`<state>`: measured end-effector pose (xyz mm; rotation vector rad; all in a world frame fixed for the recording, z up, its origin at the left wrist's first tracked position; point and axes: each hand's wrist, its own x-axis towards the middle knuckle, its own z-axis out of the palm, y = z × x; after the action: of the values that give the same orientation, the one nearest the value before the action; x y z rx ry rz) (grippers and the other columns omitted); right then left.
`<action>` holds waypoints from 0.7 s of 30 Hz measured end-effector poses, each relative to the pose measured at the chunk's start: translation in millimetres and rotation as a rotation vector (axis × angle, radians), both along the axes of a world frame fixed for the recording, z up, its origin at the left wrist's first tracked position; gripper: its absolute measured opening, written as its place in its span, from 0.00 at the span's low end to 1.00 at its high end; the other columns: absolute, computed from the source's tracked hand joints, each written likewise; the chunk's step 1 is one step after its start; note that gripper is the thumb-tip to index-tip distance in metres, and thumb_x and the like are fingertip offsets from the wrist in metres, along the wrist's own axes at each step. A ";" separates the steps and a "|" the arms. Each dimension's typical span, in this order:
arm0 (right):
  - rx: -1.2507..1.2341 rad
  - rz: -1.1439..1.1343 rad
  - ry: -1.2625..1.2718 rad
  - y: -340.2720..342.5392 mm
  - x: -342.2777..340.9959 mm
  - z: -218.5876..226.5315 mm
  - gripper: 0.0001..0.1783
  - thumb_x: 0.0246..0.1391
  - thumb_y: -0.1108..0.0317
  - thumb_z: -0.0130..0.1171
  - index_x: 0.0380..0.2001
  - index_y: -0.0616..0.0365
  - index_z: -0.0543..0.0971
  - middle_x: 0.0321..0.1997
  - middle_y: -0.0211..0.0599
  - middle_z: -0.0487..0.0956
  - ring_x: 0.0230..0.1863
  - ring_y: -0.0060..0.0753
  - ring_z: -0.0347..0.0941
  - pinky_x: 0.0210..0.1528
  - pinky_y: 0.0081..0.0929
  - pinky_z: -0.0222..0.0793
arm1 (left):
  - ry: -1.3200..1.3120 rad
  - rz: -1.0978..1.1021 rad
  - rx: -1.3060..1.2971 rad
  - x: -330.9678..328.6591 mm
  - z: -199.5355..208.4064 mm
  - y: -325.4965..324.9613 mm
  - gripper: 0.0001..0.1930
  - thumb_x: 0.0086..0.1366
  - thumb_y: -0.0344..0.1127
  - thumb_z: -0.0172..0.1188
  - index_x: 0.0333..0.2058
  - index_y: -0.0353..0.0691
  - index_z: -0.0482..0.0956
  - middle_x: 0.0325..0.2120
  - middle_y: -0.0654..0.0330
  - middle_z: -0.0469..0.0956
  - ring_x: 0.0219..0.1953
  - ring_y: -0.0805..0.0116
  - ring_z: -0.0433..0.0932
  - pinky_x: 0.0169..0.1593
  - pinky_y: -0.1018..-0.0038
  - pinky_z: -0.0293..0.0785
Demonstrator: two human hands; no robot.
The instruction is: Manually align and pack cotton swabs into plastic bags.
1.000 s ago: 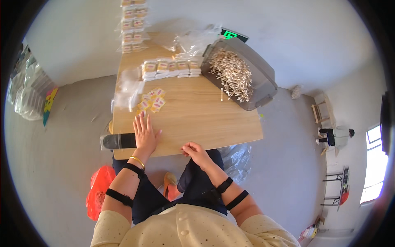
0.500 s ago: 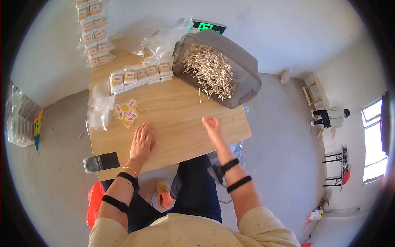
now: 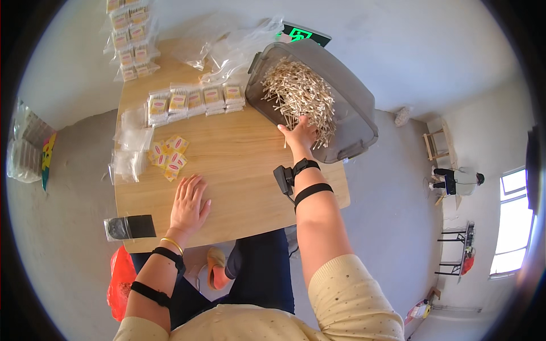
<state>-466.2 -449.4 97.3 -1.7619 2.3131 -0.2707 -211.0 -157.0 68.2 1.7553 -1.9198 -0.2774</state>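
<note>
A grey plastic bin lies tipped toward me at the table's far right, with a heap of cotton swabs inside. My right hand reaches over the bin's near rim onto the swabs. Its thumb stands apart, and its fingertips are partly hidden among the sticks. Flat on the tabletop rests my left hand, fingers stretched out and holding nothing. Just beyond it, small yellow-and-white cards lie in a loose pile. Clear empty plastic bags are stacked left of the cards.
Filled swab packs stand in a row along the wooden table; more packs are stacked far left. Crumpled clear plastic lies behind. A black item in a clear sleeve is at the left edge. Another person is far right.
My right hand has moved forward from above the table into the bin, and its closed fingers have opened out. The left hand stays flat on the table. The view has shifted slightly.
</note>
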 end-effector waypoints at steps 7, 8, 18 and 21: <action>-0.011 0.012 -0.088 -11.4 -1.9 -3.6 0.37 0.52 0.49 0.74 0.61 0.47 0.71 0.62 0.54 0.68 0.58 0.56 0.75 0.57 0.45 0.76 | -0.007 0.002 0.004 2.8 -0.7 0.4 0.24 0.63 0.37 0.60 0.57 0.37 0.70 0.62 0.50 0.68 0.68 0.48 0.63 0.76 0.51 0.54; -0.001 0.026 -0.092 -12.3 -2.5 -3.7 0.34 0.54 0.50 0.73 0.60 0.48 0.72 0.62 0.54 0.68 0.58 0.56 0.75 0.56 0.45 0.76 | -0.008 0.004 0.004 3.4 0.0 1.0 0.24 0.63 0.37 0.60 0.57 0.37 0.70 0.62 0.50 0.68 0.68 0.48 0.63 0.76 0.51 0.54; -0.330 0.361 -0.237 42.3 -19.5 -53.2 0.07 0.53 0.68 0.64 0.36 0.51 0.79 0.37 0.41 0.80 0.43 0.50 0.79 0.43 0.45 0.75 | 0.003 -0.005 -0.016 -1.2 -2.6 0.3 0.24 0.63 0.38 0.61 0.57 0.37 0.71 0.62 0.51 0.69 0.68 0.50 0.64 0.76 0.52 0.54; -0.282 0.439 -0.374 101.5 10.6 -58.2 0.07 0.52 0.72 0.64 0.36 0.51 0.78 0.36 0.40 0.79 0.42 0.50 0.79 0.41 0.45 0.75 | -0.010 -0.002 -0.033 2.7 -8.5 1.2 0.26 0.63 0.40 0.62 0.58 0.37 0.71 0.62 0.51 0.68 0.68 0.50 0.64 0.75 0.52 0.54</action>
<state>-455.5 -347.9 39.1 -2.0763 1.6461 -0.7963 -208.3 -155.8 59.7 1.7371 -1.9224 -0.2366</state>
